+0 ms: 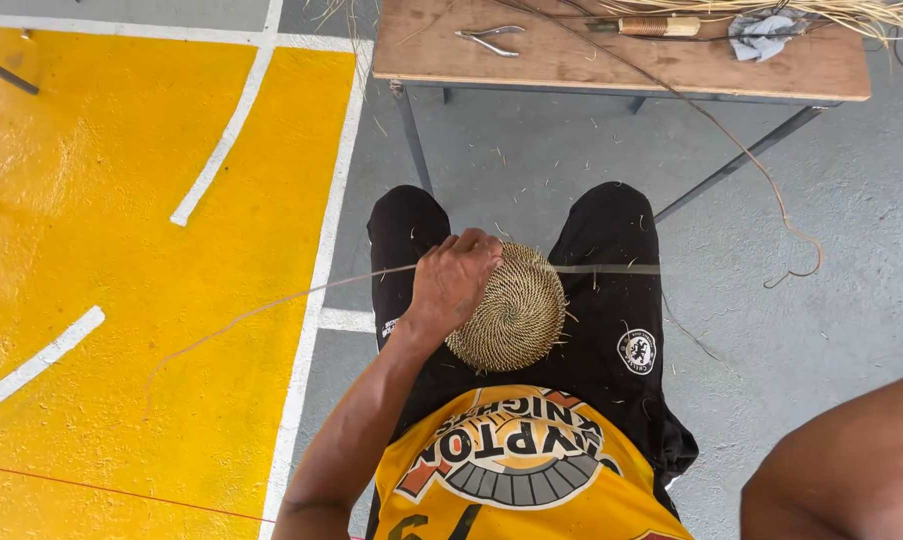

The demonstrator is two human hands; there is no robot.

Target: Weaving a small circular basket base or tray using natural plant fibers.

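While the left hand (454, 278) grips the coiled woven disc (517, 310) on the lap, the right hand's grip seems out of view

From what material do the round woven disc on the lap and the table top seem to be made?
Round woven disc: apparently dried plant fibre, straw or cane, matte tan, coiled in a spiral with loose ends sticking out. The left hand grips its edge. Table top: seemingly wood, dull brown and unvarnished, on dark metal-looking legs.
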